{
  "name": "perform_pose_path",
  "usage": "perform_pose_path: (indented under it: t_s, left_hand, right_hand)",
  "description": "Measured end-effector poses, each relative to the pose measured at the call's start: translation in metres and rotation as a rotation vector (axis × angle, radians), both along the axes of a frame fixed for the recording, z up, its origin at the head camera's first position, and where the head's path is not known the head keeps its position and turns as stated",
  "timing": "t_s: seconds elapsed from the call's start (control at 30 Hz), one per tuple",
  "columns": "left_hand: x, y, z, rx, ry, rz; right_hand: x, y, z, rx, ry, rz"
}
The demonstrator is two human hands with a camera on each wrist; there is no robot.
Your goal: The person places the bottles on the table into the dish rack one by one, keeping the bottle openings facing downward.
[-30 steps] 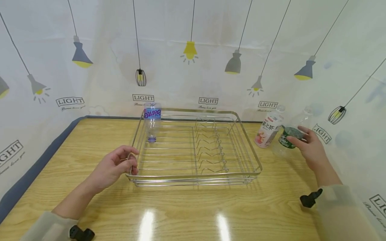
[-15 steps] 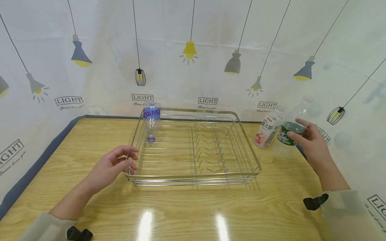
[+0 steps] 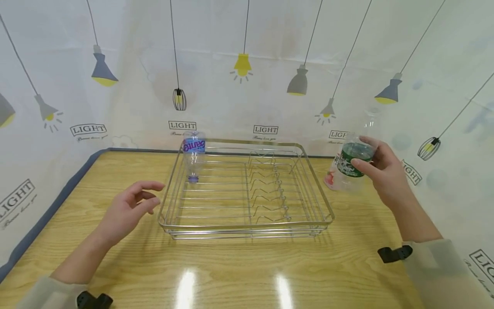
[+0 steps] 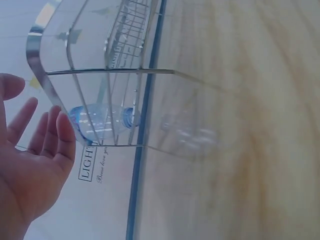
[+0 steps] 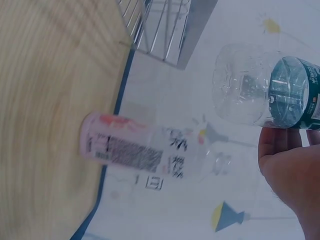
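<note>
Head view: right fingers [image 3: 377, 146] clamp green-labelled bottle [image 3: 349, 155], now higher; left fingers [image 3: 148, 185], apart, withdrawn from rack [image 3: 247, 224].

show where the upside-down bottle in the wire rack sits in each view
Head: upside-down bottle, left of centre, inside the wire rack.
Left wrist: bottle left of centre, sideways, behind the rack's bars.
Right wrist: not in it.
Shared landmark: the wire rack, centre in head, upper left in left wrist, top edge in right wrist.

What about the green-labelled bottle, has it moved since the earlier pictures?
Yes. In the head view, the green-labelled bottle, held in the right hand, has moved up and left, closer to the wire rack.
</note>
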State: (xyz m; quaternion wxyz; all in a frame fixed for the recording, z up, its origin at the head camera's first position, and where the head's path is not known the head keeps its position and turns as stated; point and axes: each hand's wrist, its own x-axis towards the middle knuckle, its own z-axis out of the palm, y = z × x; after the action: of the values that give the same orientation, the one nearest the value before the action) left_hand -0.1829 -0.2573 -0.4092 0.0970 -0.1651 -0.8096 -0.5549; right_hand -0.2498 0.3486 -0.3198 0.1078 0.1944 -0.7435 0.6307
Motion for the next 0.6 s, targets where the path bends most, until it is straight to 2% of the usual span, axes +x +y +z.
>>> perform_pose_path:
  t_s: [0.2,0.3,0.4,0.6]
  left_hand:
    - [0.001,0.007,0.016,0.044,0.097,0.046]
    - [0.002,0.014,0.028,0.053,0.127,0.046]
    - [0.002,0.024,0.04,0.066,0.143,0.014]
    - [-0.005,0.049,0.059,0.077,0.129,-0.085]
  right_hand:
    - [0.002,-0.03,0.012,0.032,0.019,0.077]
    - [0.002,-0.046,0.016,0.077,0.017,0.092]
    - [0.002,-0.063,0.018,0.159,0.023,0.084]
    - [0.002,-0.094,0.019,0.324,0.027,0.092]
